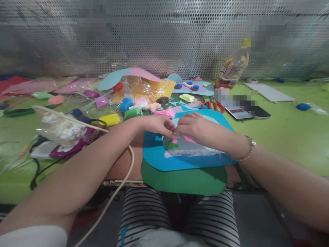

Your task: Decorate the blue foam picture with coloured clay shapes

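Note:
My left hand (pixel 160 125) and my right hand (pixel 194 128) meet over a blue paper sheet (pixel 156 159) with rounded corners. Both have thumb and fingers pinched, fingertips almost touching; whatever they hold is too small or hidden. Just under the fingertips lies a small pink piece (pixel 174 140), like modelling clay, beside green leaf-like clay (pixel 171 145). A larger pink shape (pixel 189 139) shows partly under my right hand. Along the lower part of the pale inner area runs a white strip (pixel 190 153). A green sheet (pixel 185 180) sticks out below the blue one.
Bagged coloured clay, including a yellow pack (pixel 110 119), lies behind and left. Red-handled scissors (pixel 213 106), phones (pixel 241 113) and a bottle (pixel 232 70) stand or lie right and behind. A glue gun (pixel 69 147) sits left; a cream cable (pixel 131 161) crosses the table edge.

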{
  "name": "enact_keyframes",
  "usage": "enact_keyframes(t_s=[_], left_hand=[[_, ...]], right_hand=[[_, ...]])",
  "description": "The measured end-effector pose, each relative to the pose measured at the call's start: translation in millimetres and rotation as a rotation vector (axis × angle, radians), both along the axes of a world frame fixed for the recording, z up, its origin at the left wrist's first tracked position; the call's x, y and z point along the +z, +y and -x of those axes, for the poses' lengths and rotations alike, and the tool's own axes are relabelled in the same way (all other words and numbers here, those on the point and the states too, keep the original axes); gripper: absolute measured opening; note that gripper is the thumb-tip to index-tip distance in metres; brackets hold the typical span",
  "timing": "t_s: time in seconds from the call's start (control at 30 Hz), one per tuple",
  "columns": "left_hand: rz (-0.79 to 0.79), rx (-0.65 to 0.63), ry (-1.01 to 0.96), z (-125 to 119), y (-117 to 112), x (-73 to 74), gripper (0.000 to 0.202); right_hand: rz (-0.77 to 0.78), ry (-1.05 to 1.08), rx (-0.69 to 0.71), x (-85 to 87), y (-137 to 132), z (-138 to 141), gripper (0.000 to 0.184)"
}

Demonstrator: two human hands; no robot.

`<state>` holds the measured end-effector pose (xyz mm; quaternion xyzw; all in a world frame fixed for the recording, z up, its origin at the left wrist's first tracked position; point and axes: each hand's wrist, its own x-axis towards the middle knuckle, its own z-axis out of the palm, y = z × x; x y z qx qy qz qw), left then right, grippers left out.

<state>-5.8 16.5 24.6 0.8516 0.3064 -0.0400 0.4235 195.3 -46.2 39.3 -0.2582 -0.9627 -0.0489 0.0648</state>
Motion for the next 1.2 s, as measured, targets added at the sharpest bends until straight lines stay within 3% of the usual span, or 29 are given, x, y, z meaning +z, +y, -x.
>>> enact_keyframes(t_s=[0.33,0.83,1.2], left_hand=[[-0.027,-0.027,-0.007,-1.0,1.5,-1.3,0.029],[-0.018,-0.008,0.002,-2.6,-2.9,-0.6,0.027],[-0.029,0.031,-0.017,-6.1,-8.0,3.3,0.027]], right_hand=[[-0.055,-0.018,0.031,-0.7,2.2,-1.3,0.020],[0.003,-0.010,0.010,1.7,0.5,-3.0,0.025],[-0.139,-0.122,0.024,2.2,0.7,-2.1,0.023]])
